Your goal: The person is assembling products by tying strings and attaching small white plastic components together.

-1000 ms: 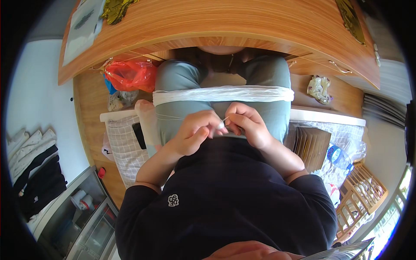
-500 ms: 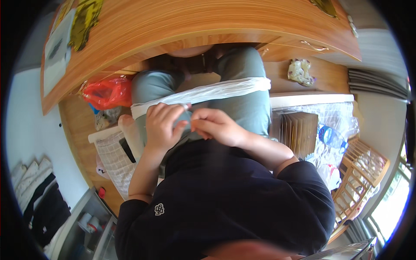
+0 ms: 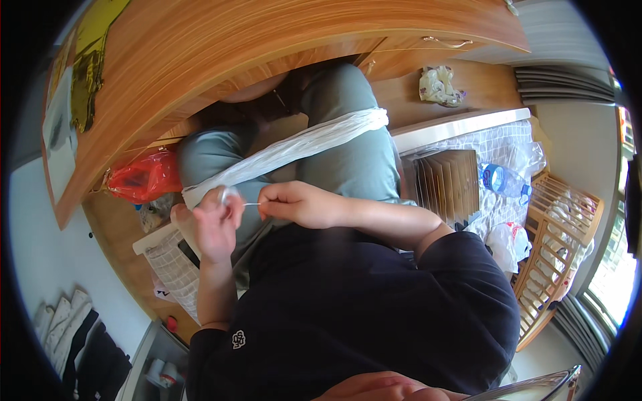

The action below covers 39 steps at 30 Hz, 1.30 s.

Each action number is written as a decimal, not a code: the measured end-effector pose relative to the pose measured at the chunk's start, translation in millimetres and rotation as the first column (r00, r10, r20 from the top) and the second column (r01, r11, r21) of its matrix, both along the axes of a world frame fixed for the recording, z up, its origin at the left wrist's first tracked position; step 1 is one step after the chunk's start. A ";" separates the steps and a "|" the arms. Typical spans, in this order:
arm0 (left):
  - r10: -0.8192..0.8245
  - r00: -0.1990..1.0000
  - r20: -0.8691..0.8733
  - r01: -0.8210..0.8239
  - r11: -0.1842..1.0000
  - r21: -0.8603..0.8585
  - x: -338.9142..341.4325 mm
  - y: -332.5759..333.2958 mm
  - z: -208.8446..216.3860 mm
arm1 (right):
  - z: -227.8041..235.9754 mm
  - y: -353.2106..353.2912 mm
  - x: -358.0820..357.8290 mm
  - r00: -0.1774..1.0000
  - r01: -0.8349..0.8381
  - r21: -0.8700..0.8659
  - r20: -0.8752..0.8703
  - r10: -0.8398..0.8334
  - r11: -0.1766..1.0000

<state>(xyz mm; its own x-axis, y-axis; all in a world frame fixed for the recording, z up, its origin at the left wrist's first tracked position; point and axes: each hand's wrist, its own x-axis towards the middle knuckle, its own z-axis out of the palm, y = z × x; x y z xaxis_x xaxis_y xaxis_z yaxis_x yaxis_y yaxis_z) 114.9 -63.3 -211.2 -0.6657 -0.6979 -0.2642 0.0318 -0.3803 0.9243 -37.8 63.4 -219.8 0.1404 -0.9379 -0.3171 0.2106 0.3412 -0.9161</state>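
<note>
A bundle of white thread [image 3: 301, 146], like a skein, is stretched around both my knees, over grey-green trousers [image 3: 348, 93]. In front of its left end, my left hand [image 3: 217, 227] is raised, its fingers curled and smeared by motion around a small whitish thing [image 3: 231, 194] that looks like wound thread. My right hand [image 3: 294, 202] is closed in a pinch just to the right, above my lap. A thin white strand [image 3: 251, 204] runs taut across the short gap between the two hands.
A wooden desk [image 3: 267, 40] curves over my knees. A red plastic bag [image 3: 144, 175] lies at left. To the right are a brown accordion-like folder [image 3: 447, 184], a water bottle [image 3: 501, 182] and a wooden rack [image 3: 555, 247]. A crumpled bag [image 3: 440, 87] lies beyond.
The view has turned and shifted. My hands, close together before, are now farther apart with the strand visible between them. My left hand has tilted up and is blurred.
</note>
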 end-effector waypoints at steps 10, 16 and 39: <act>-0.297 0.915 0.274 0.401 0.573 -0.714 -4.6 -7.3 18.3 | 1.1 -3.1 2.8 0.997 0.034 -0.181 -0.059 -0.046 0.983; -0.426 0.904 -0.041 0.314 0.726 -0.612 4.0 -8.5 7.2 | 1.7 -4.6 -6.8 0.987 0.092 -0.228 -0.108 -0.119 0.969; -0.243 0.970 0.022 0.221 0.836 -0.503 -4.9 -8.6 9.0 | -7.6 -8.2 2.5 0.929 0.213 -0.073 0.323 -0.179 0.974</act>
